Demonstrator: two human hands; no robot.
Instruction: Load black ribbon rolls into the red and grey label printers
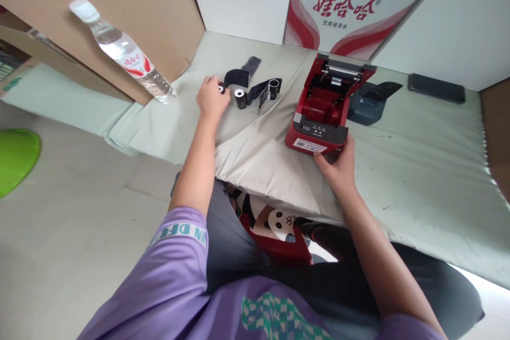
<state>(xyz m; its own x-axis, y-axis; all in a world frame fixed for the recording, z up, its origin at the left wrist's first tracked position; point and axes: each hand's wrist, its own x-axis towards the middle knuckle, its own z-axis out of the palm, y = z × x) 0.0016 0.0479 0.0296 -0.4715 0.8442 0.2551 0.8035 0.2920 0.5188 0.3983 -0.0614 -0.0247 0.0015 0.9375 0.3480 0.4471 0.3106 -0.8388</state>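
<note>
A red label printer (322, 111) with its lid open stands on the pale cloth-covered table (418, 180). My right hand (338, 163) holds its front right corner, thumb against the white label. My left hand (212, 96) reaches out to the left and closes on a small black roll (220, 87), mostly hidden under my fingers. Beside it lie a second black roll (240, 98) with a white core and a third roll (274, 86), joined by loose black ribbon (258, 93). Another strip of black ribbon (243, 73) lies just behind them.
A clear water bottle (125, 54) leans at the left against a cardboard box (99, 16). A grey device (368, 101) sits behind the printer, and a dark phone (436, 88) lies at the back right. White cartons (350, 10) line the back. A green object (16, 156) is on the floor.
</note>
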